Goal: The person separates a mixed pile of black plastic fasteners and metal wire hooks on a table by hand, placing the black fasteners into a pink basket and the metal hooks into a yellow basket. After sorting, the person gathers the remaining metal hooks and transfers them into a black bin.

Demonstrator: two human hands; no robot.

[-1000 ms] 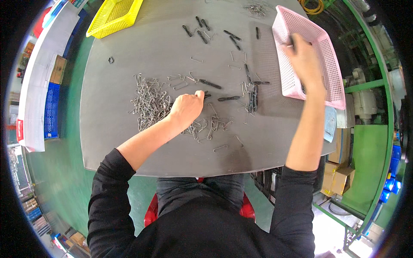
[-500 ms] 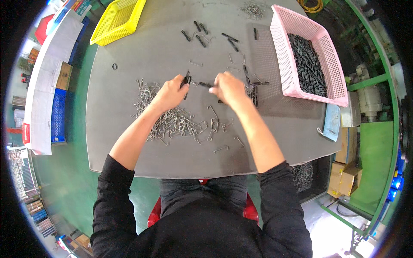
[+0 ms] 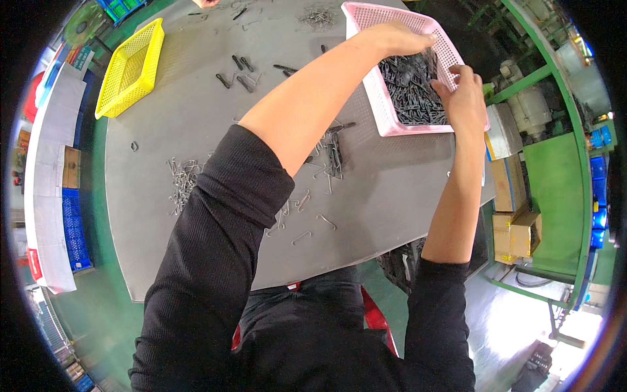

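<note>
Green floor (image 3: 98, 291) runs down the left of the room, between the grey tabletop (image 3: 153, 245) and a long white-topped counter (image 3: 49, 196) with blue crates (image 3: 76, 228) alongside. Over in the far left corner I see a round fan (image 3: 81, 25). To my right, green metal framework (image 3: 522, 83) surrounds a flat green panel (image 3: 555, 189), beside cardboard boxes (image 3: 516, 235); white light glares off the floor below.

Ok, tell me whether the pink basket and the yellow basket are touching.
Apart. The head view shows grey tabletop plainly between the pink basket and the yellow basket.
</note>
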